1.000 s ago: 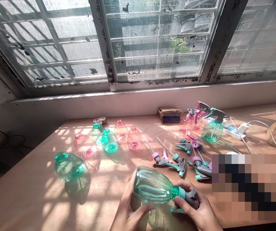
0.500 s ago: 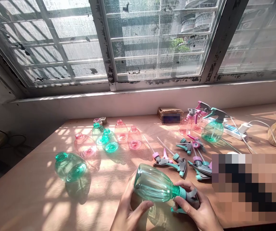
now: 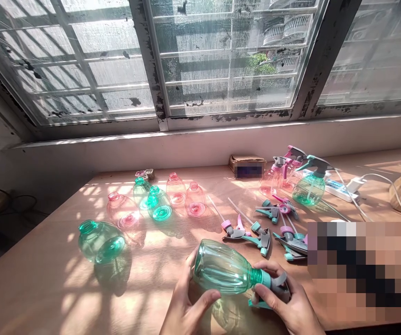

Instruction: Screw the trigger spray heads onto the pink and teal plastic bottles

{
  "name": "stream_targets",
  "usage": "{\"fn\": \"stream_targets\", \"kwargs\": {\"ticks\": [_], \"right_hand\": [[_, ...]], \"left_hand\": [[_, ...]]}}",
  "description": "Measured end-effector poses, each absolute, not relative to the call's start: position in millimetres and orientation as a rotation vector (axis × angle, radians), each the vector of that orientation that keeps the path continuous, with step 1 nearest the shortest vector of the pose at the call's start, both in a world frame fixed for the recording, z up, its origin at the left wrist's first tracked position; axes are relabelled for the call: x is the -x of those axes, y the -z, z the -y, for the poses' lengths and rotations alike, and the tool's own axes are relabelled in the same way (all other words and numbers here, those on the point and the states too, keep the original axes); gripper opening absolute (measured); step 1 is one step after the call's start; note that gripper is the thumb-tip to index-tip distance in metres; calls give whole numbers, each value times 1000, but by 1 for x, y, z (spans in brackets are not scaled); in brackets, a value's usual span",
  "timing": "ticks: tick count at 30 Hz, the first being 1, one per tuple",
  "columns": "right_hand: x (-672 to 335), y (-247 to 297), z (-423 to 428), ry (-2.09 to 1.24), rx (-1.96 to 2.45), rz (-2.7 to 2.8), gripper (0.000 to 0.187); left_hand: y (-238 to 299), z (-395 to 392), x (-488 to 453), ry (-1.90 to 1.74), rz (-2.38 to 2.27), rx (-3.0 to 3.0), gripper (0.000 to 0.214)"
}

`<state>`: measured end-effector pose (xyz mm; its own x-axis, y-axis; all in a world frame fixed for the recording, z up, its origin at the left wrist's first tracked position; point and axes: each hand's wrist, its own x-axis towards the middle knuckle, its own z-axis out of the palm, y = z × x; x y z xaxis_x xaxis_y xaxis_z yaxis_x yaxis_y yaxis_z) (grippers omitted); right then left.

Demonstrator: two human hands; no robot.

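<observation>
A green see-through bottle [image 3: 223,270] lies on its side between my hands near the table's front edge. My left hand [image 3: 184,309] cups the bottle's body from below, thumb across it. My right hand [image 3: 287,309] wraps round the grey and teal spray head [image 3: 275,286] fitted at the bottle's neck. Loose spray heads with dip tubes [image 3: 252,230] lie just behind. Empty green and pink bottles [image 3: 151,200] stand at mid-left, and one green bottle [image 3: 98,242] stands apart to the left.
Three assembled spray bottles [image 3: 300,179] stand at the back right by a white power strip and cables [image 3: 342,188]. A small cardboard box [image 3: 247,166] rests against the wall under the window. The wooden table [image 3: 46,288] catches strong sunlight.
The bottle has turned slightly in my hands and my left thumb has shifted along its body. Everything else on the table stays put.
</observation>
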<state>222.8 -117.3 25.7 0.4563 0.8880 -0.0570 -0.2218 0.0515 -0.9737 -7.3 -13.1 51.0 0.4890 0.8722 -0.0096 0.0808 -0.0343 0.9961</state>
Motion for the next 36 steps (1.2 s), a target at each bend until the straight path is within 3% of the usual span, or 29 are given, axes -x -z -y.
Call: {"fn": "stream_targets", "kwargs": {"ticks": [5, 12, 19, 30, 36], "right_hand": [[-222, -26, 117, -966, 1197, 664, 41], [-221, -25, 117, -962, 1228, 686, 41], [-220, -27, 117, -967, 1199, 674, 43], [-221, -23, 117, -970, 1206, 681, 41], [-221, -27, 117, -952, 1192, 664, 40]], "left_hand": [[-59, 12, 4, -808, -910, -1544, 73], [-59, 16, 1, -838, -868, -1427, 90], [-63, 15, 3, -796, -901, -1528, 72], [-52, 13, 6, -806, -862, -1430, 88], [-58, 11, 4, -803, -911, -1568, 75]]}}
